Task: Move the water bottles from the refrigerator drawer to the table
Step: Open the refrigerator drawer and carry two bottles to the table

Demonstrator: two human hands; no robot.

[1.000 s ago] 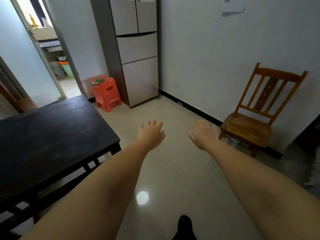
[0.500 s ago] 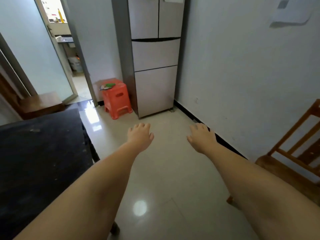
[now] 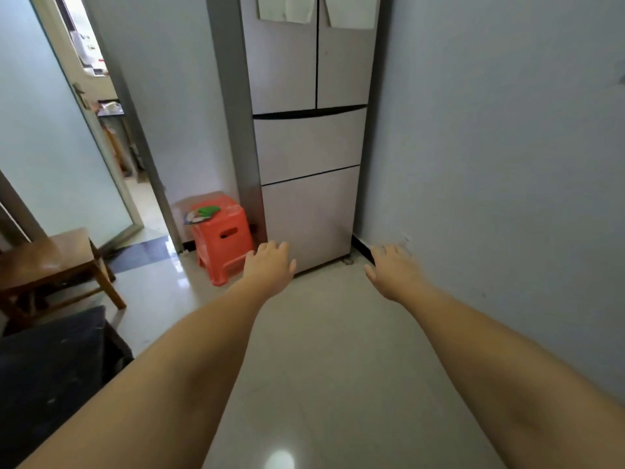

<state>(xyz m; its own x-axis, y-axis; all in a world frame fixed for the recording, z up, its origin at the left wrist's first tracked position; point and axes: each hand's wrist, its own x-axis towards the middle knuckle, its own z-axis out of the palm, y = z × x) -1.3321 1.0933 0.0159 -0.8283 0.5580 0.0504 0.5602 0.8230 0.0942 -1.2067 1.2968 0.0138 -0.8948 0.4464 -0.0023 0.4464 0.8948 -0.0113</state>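
Approaching fridge (image 3: 307, 143), left hand (image 3: 270, 267) and right hand (image 3: 394, 274) empty with fingers relaxed; drawers shut, bottles unseen, presumably inside; next, pulling a drawer open; table (image 3: 50, 360) behind-left.

One tall silver-grey metal refrigerator (image 3: 309, 137) stands in the corner, showing two upper doors side by side and two closed drawer fronts stacked below them, with two pale sheets of paper (image 3: 285, 8) stuck on the doors. Beside it sits one orange plastic stool (image 3: 225, 236), and there are also one brown wooden stool (image 3: 47, 257) and one corner of a black table (image 3: 50, 370). Two bare hands reach forward, one left hand (image 3: 270, 265) and one right hand (image 3: 394, 270), both holding nothing.
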